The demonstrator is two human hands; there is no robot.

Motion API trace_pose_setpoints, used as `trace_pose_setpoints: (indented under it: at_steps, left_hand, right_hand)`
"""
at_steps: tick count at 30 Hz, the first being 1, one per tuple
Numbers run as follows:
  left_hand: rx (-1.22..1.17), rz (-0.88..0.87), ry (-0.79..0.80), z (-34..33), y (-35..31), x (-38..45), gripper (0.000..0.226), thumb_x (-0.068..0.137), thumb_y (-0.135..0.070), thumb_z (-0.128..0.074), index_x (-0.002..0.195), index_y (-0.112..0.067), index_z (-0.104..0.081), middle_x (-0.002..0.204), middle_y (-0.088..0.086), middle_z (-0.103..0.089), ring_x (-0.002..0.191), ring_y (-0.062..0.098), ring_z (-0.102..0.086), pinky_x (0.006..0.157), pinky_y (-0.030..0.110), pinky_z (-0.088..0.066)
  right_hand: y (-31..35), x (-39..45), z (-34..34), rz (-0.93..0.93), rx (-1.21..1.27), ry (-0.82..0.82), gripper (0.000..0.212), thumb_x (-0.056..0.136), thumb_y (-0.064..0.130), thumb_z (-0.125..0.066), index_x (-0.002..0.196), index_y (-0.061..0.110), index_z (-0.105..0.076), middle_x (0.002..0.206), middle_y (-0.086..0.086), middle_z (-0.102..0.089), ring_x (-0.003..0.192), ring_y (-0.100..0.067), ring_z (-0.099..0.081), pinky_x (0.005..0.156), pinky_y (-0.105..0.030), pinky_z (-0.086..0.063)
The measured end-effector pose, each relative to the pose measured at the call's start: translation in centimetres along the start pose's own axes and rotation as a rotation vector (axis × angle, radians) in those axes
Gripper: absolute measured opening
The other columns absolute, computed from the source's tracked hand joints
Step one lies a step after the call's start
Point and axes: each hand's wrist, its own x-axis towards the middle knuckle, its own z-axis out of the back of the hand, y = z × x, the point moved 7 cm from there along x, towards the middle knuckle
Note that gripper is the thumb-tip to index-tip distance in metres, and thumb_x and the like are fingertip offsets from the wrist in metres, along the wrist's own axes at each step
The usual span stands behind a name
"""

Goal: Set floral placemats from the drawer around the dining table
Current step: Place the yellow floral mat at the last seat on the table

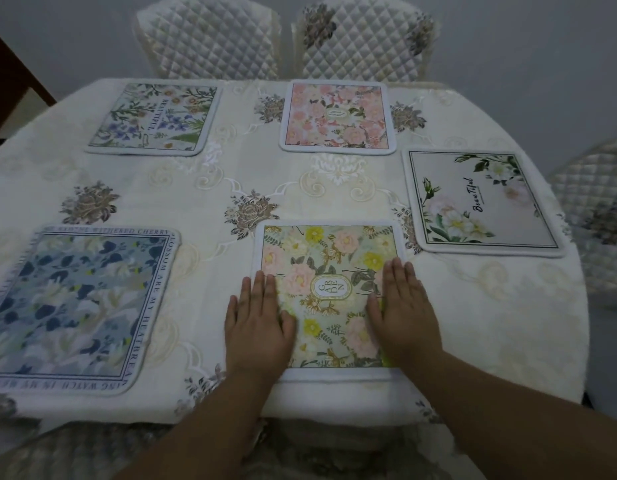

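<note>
Several floral placemats lie flat on the dining table (490, 323). Nearest me is a yellow and pink "GARDEN" placemat (329, 268). My left hand (258, 320) rests flat on its left edge, fingers together, and my right hand (404, 306) lies flat on its right side. A blue placemat (75, 306) sits at the near left. At the far left is a purple-flowered "BEAUTIFUL" placemat (154, 117), at the far middle a pink placemat (338, 116), and at the right a white-flowered "Beautiful" placemat (480, 200).
The table wears a cream cloth with embroidered brown flowers. Two quilted chairs (210, 36) (362, 36) stand at the far side, another quilted chair (598, 216) at the right, and a chair seat (92, 452) shows below the near edge.
</note>
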Motion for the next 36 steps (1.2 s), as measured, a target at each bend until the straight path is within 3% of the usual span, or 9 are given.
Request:
trace_pose_setpoints:
  at_steps: [4,7,12,15,18,25,32,34,36]
  left_hand:
    - [0.036,-0.134,0.008,1.0,-1.5,1.0,0.065,0.1,-0.044,-0.02,0.162,-0.026,-0.008,0.17,-0.001,-0.005,0.156,0.017,0.007,0.126,0.045,0.0]
    - [-0.048,-0.25,-0.004,2.4,-5.4,4.1,0.061,0.104,-0.041,-0.02,0.162,-0.022,-0.011,0.169,-0.001,-0.012,0.156,0.015,-0.003,0.126,0.042,-0.007]
    - [-0.043,-0.37,0.16,1.1,-10.7,10.2,0.059,0.107,-0.038,-0.022,0.162,-0.027,-0.006,0.17,0.0,-0.002,0.156,0.02,0.002,0.126,0.042,-0.008]
    - [0.045,-0.346,0.206,-0.6,-8.5,11.9,0.06,0.105,-0.052,-0.01,0.161,-0.035,0.002,0.169,-0.001,0.009,0.155,0.022,0.012,0.126,0.045,0.001]
    - [0.079,-0.267,0.123,-0.3,-4.4,12.4,0.071,0.098,-0.07,-0.006,0.16,-0.038,0.006,0.167,-0.008,0.014,0.154,0.017,0.016,0.125,0.046,0.004]
    - [-0.002,-0.061,0.02,0.7,0.5,10.9,0.073,0.103,-0.054,-0.016,0.161,-0.011,-0.004,0.17,0.009,-0.005,0.156,0.021,-0.002,0.126,0.041,-0.005]
    - [0.018,-0.082,0.188,1.7,-1.8,2.5,0.065,0.105,-0.042,-0.022,0.162,-0.015,-0.006,0.17,0.006,-0.002,0.156,0.024,-0.001,0.125,0.04,-0.008]
    - [0.016,-0.08,0.294,2.0,-2.5,0.6,0.063,0.104,-0.038,-0.031,0.161,-0.019,-0.015,0.169,0.004,-0.008,0.155,0.024,-0.01,0.123,0.043,-0.018]
    - [-0.023,-0.035,0.422,3.1,-2.3,0.1,0.057,0.099,-0.036,-0.042,0.154,-0.023,-0.034,0.165,0.003,-0.027,0.148,0.026,-0.031,0.117,0.045,-0.033]
  right_hand:
    - [0.1,-0.3,0.1,-0.006,-0.005,-0.001,0.074,0.1,0.054,-0.022,0.16,0.015,0.0,0.168,-0.002,0.003,0.154,-0.017,0.013,0.126,-0.04,-0.007]
    - [0.1,-0.2,0.3,-0.015,-0.017,-0.001,0.075,0.1,0.055,-0.022,0.16,0.017,0.001,0.168,0.0,0.005,0.153,-0.019,0.016,0.126,-0.041,-0.009]
    - [0.2,-0.2,0.4,-0.014,-0.028,0.001,0.075,0.1,0.055,-0.021,0.16,0.017,0.001,0.169,0.0,0.004,0.153,-0.017,0.017,0.126,-0.04,-0.007]
    - [0.3,-0.1,0.4,-0.008,-0.032,0.007,0.075,0.1,0.055,-0.021,0.16,0.017,0.001,0.168,-0.001,0.005,0.153,-0.017,0.016,0.126,-0.04,-0.008]
    - [0.2,-0.3,0.4,-0.001,-0.016,0.01,0.075,0.1,0.055,-0.022,0.16,0.017,0.003,0.168,-0.001,0.006,0.153,-0.017,0.017,0.126,-0.04,-0.008]
    - [-0.1,0.0,0.0,-0.003,-0.018,-0.002,0.075,0.099,0.055,-0.024,0.161,0.016,-0.003,0.169,-0.001,0.001,0.154,-0.017,0.013,0.126,-0.04,-0.009]
    - [0.1,0.2,0.3,0.007,-0.026,0.001,0.075,0.099,0.054,-0.023,0.16,0.013,-0.009,0.168,-0.004,-0.005,0.155,-0.022,0.006,0.125,-0.043,-0.013]
    - [0.2,0.2,0.3,0.011,-0.025,0.037,0.076,0.098,0.055,-0.021,0.16,0.012,-0.01,0.168,-0.006,-0.007,0.155,-0.025,0.002,0.125,-0.043,-0.013]
    - [0.0,0.5,0.8,0.031,-0.059,0.141,0.079,0.097,0.058,-0.015,0.16,0.01,-0.01,0.168,-0.01,-0.007,0.155,-0.029,-0.001,0.126,-0.043,-0.01]
